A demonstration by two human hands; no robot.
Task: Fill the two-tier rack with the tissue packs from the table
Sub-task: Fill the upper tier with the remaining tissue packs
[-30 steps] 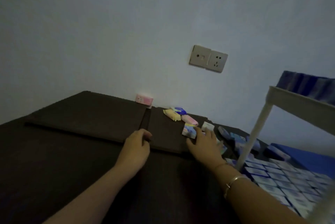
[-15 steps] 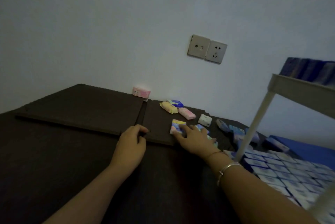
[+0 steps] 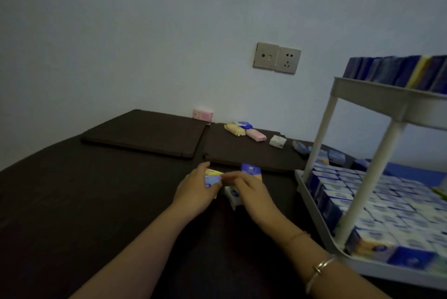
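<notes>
My left hand (image 3: 197, 191) holds a yellow and blue tissue pack (image 3: 212, 177) over the dark table (image 3: 72, 202). My right hand (image 3: 251, 192) grips a blue and orange tissue pack (image 3: 251, 170) and touches a white pack (image 3: 233, 196) below it. The two hands meet in the middle of the table. The white two-tier rack (image 3: 362, 95) stands at the right, both tiers holding several blue and white packs (image 3: 377, 202). Loose packs lie near the wall: a pink one (image 3: 203, 115), a yellow one (image 3: 234, 129), another pink one (image 3: 256, 134) and a white one (image 3: 277, 141).
Two dark foam mats (image 3: 145, 134) lie on the table toward the wall. A wall socket plate (image 3: 277, 57) sits above the loose packs. More blue packs (image 3: 300, 147) lie behind the rack's left leg. A bracelet is on my right wrist.
Both hands have pulled back from the mat edge toward me. My right hand brought packs with it, and my left hand now holds the yellow and blue pack. The view has shifted right onto the rack.
</notes>
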